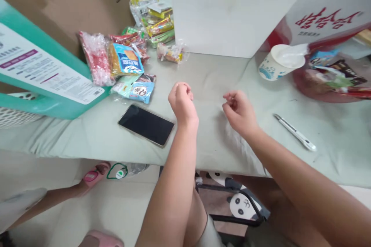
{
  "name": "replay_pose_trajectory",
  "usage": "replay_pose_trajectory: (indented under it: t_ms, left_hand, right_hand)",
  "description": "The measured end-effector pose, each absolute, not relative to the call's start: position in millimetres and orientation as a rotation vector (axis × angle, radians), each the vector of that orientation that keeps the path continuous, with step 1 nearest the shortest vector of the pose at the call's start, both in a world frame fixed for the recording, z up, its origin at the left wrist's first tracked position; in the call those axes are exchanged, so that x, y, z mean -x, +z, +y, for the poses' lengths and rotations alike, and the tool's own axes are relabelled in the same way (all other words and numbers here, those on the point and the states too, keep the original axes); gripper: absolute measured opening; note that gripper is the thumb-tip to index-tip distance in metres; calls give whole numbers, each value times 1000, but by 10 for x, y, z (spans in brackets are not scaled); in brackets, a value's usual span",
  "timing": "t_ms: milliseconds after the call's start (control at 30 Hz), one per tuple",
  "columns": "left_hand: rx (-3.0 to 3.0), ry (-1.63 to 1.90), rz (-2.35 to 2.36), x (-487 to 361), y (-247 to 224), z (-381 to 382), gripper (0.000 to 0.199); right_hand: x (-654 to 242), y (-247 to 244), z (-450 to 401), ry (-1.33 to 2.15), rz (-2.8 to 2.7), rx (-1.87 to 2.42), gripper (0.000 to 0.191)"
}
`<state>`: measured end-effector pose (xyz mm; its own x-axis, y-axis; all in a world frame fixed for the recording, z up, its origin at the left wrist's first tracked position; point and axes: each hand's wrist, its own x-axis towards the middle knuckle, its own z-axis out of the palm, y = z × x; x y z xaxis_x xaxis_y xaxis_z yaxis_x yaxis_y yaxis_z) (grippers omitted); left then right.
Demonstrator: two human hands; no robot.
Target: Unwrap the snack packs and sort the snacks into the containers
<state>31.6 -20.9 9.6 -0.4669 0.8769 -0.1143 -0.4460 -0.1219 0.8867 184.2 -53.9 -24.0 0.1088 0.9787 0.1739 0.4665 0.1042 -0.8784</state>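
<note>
My left hand point(182, 102) is curled into a loose fist above the table, to the right of a dark-screened phone point(146, 124). Nothing sticks out of its fingers. Opposite it, my right hand point(239, 112) has its fingers bent in and nothing visible in them. The two hands are apart, with bare tablecloth between them. A white utility knife point(295, 132) lies to the right of my right hand. Beyond the phone are a blue snack packet point(141, 92) and a yellow-and-blue packet point(126, 60).
A white box point(232, 11) stands at the back, with wrapped snacks point(160, 27) to its left. On the right are a paper cup point(275, 63) and a red basin point(310, 92) of packets. A green jug point(66, 104) is at left. Below, another person's foot wears a pink sandal point(94, 176).
</note>
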Motion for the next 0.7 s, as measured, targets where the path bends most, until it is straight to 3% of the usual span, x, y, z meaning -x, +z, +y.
replay_pose_trajectory:
  t_ms: [167, 400, 700]
  left_hand:
    - [-392, 1618, 1086, -577, 85, -186, 17]
    - [-295, 1437, 1084, -726, 70, -152, 16]
    - [-436, 1438, 1110, -516, 0, 1, 14]
  right_hand:
    - [-2089, -282, -1050, 952, -1180, 1617, 27]
    - [-2163, -327, -1028, 1078, -1019, 1493, 28]
    - [-2129, -472, -1040, 918, -1163, 1547, 17]
